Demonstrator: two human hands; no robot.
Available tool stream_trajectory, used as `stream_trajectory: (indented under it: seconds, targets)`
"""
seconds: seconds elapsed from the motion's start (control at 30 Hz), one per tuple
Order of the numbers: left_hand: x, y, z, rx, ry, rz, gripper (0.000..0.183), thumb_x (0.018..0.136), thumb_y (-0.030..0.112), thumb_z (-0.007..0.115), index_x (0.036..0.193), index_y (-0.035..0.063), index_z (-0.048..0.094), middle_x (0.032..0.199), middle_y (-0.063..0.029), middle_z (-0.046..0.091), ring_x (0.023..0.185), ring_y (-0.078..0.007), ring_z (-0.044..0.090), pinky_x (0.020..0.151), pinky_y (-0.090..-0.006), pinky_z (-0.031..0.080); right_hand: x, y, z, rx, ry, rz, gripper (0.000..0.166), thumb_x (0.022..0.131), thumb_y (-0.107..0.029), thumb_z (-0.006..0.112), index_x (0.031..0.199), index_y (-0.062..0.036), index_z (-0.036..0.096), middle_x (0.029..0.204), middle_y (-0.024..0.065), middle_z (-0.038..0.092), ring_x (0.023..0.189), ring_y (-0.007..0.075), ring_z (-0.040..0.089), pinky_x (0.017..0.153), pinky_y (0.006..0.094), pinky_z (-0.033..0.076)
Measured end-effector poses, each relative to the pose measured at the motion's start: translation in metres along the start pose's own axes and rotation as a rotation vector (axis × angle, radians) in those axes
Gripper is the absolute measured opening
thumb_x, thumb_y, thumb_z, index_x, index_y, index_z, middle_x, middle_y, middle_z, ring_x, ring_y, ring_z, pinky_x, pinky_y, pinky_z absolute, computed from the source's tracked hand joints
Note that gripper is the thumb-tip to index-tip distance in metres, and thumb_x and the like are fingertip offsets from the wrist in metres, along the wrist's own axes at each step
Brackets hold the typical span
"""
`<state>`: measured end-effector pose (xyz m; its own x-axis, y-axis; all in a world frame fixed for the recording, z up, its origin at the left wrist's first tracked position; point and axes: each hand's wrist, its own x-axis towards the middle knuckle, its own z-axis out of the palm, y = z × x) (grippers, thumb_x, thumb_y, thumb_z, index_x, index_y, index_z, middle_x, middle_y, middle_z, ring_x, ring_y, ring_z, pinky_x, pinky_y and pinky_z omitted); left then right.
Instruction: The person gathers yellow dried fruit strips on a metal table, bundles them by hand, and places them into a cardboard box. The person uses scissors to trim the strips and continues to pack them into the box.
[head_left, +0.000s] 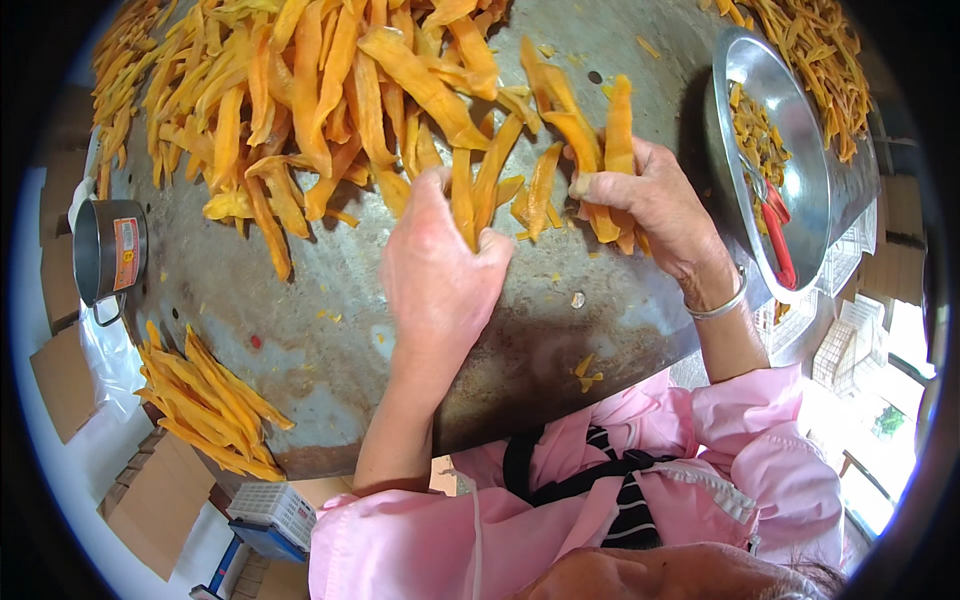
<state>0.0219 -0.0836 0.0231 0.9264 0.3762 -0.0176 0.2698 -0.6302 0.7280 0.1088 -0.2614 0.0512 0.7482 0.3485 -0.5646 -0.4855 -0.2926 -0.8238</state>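
Orange dried strips, perhaps mango or sweet potato, lie in a large pile (322, 97) at the top of a worn metal table (330, 315). My left hand (442, 255) grips a couple of strips (480, 180) that stick up between thumb and fingers, at the pile's lower edge. To its right, my right hand (645, 195) holds several strips (577, 135), the thumb pressed across them; its other fingers are mostly hidden behind them. A few short pieces (540, 195) lie between the hands. A neat bundle of strips (214, 409) rests at the table's lower left corner.
A steel basin (810, 202) with small pieces and a red-handled tool (780, 240) stands at the right, beside another pile (817, 67). At the left edge is a metal cup (109, 251) bearing a label. White plastic crates (274, 514) and cardboard boxes (157, 502) are beyond the table.
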Motion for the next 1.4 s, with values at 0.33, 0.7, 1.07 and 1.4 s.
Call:
stream_trajectory:
  seconds: [0.33, 0.7, 1.07, 1.4]
  targets:
    - [-0.036, 0.003, -0.025, -0.558, -0.126, -0.31, 0.033, 0.074, -0.002, 0.06, 0.106, -0.0048, 0.053, 0.082, -0.0074, 0.06, 0.073, -0.0127, 0.056, 0.068, -0.0258, 0.046, 0.022, 0.02, 0.028, -0.748, 0.296, -0.495, 0.046, 0.068, -0.018, 0.076, 0.102, 0.0032, 0.054, 0.081, 0.0234, 0.065, 0.078, 0.0392, 0.066, 0.075, 0.0456, 0.053]
    - [-0.071, 0.0, -0.023, -1.103, -0.108, -0.457, 0.041, 0.085, -0.005, 0.059, 0.123, -0.0069, 0.045, 0.103, -0.0074, 0.059, 0.081, -0.0068, 0.054, 0.068, -0.0197, 0.044, -0.009, -0.012, 0.024, -0.038, 0.184, -0.031, 0.047, 0.07, -0.009, 0.071, 0.114, 0.0052, 0.058, 0.081, 0.006, 0.062, 0.071, 0.0121, 0.061, 0.065, 0.0262, 0.052]
    - [-0.045, -0.011, -0.005, -0.894, -0.307, -0.133, 0.038, 0.092, 0.004, 0.057, 0.124, -0.0085, 0.041, 0.096, -0.0095, 0.054, 0.082, -0.0095, 0.052, 0.066, -0.0222, 0.043, -0.01, 0.013, 0.045, 0.631, -0.281, 0.029, 0.047, 0.089, -0.022, 0.065, 0.127, -0.0008, 0.047, 0.114, 0.0057, 0.058, 0.104, 0.0129, 0.056, 0.093, 0.0287, 0.045]
    - [-0.061, -0.005, 0.012, -0.535, -0.159, 0.19, 0.049, 0.093, 0.02, 0.062, 0.127, -0.005, 0.038, 0.107, -0.0092, 0.056, 0.092, -0.0127, 0.054, 0.08, -0.0258, 0.045, -0.035, 0.024, 0.045, 0.215, -0.206, -0.218, 0.069, 0.076, -0.029, 0.081, 0.129, -0.0014, 0.046, 0.114, 0.0059, 0.058, 0.106, 0.0145, 0.054, 0.09, 0.03, 0.045]
